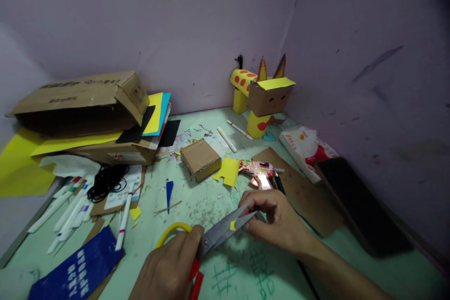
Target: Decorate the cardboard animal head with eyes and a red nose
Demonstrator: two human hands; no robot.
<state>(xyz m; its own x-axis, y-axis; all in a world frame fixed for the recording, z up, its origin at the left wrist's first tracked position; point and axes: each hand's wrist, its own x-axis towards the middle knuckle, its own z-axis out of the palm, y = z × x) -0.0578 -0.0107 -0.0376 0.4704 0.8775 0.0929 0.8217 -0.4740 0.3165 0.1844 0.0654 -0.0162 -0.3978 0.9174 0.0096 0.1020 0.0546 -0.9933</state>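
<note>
1. Biggest worry: the yellow scrap (232,226) is tiny and sits right between the blades of the scissors (223,232). The right fingertips (249,226) are so close to the edge that a quick snip could probably nick them.
2. The scrap could also slip off into the clutter on the green table (147,239).
3. The left hand (168,267) is clenched on the scissor handles, with the blades only slightly parted.
4. The right hand (277,222) has its fingers curled, thumb and forefinger pinching the scrap, just in front of the small cardboard box (201,158).
</note>
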